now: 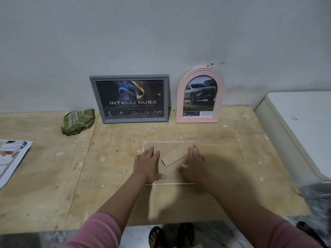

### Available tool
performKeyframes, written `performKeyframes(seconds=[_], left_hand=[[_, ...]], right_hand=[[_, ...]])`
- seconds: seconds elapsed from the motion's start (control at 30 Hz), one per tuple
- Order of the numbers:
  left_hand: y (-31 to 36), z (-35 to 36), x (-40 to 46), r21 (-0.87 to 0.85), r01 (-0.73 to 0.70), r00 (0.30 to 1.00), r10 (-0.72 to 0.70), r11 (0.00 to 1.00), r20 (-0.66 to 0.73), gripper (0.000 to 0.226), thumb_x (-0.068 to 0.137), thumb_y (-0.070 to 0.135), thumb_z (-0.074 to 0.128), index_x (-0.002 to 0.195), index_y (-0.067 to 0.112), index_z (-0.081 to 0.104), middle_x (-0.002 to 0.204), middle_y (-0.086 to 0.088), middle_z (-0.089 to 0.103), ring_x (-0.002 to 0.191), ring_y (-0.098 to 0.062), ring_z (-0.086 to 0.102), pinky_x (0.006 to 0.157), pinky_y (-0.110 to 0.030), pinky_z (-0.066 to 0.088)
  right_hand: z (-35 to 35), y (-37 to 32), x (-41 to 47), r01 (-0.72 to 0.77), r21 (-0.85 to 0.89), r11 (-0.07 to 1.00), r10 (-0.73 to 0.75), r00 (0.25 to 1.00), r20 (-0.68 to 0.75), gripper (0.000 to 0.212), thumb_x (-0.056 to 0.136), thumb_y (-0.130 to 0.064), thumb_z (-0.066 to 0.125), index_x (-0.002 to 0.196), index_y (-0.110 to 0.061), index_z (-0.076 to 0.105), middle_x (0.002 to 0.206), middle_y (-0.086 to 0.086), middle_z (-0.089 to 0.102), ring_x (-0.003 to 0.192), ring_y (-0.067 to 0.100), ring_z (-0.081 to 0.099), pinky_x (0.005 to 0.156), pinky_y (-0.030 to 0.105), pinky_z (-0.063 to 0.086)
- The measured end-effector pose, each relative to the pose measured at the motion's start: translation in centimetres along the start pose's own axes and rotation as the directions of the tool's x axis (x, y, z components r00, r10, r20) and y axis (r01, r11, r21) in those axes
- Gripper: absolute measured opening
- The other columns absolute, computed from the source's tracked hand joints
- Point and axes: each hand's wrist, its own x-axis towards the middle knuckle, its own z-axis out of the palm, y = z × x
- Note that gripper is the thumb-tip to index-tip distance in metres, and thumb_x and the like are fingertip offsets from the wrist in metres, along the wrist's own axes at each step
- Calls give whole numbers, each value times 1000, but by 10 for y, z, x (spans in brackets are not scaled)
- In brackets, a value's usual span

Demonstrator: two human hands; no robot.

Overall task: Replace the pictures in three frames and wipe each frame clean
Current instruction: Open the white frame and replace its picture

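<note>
Three frames show on the plywood table point(53, 176), placed here against the grey frame point(129, 98), which leans on the wall with a dark logo poster inside. Just right of it leans the pink arched frame point(200, 95), holding a truck photo. Nearer the person, well in front of the grey frame, the third frame point(170, 147) lies face down, so its picture is hidden; its brown back and stand strip point(174, 156) face up, and only a thin white edge shows. Two hands rest flat on that back, fingers straight and spread: left hand point(148, 162) and right hand point(194, 162), either side of the strip. One green checked cloth point(78, 121) sits crumpled just left of the grey frame. Farther left, one printed sheet point(12, 158) is cut off by the picture's edge.
</note>
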Motion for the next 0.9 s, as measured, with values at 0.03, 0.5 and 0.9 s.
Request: performKeyframes(seconds=[0.03, 0.5, 0.9], left_hand=[[0, 0, 1, 11, -2, 1000, 2, 1000, -3, 107, 71, 68, 62, 152, 24, 6, 160, -5, -7, 148, -26, 1, 116, -51, 7], [-4, 6, 5, 9, -24, 1000, 24, 1000, -12, 108, 70, 70, 61, 151, 23, 7, 160, -5, -5, 147, -25, 4, 117, -49, 7], [-3, 4, -7, -43, 76, 997, -75, 996, 21, 117, 72, 75, 53, 151, 15, -10, 157, -5, -21, 148, -23, -8, 116, -54, 1]], right_hand=[[3, 2, 1, 9, -2, 1000, -9, 1000, -12, 95, 86, -59, 46, 149, -6, -4, 157, 15, -12, 146, 29, -6, 115, 43, 10], [0, 3, 15, 95, -239, 966, -84, 995, 56, 90, 91, -51, 38, 145, 9, -2, 152, 32, -8, 143, 41, -6, 115, 48, -4], [-10, 20, 3, -103, 259, 960, 137, 984, -114, 62, 87, -23, 55, 138, 2, 30, 153, 21, 18, 140, 34, 24, 108, 43, 29]])
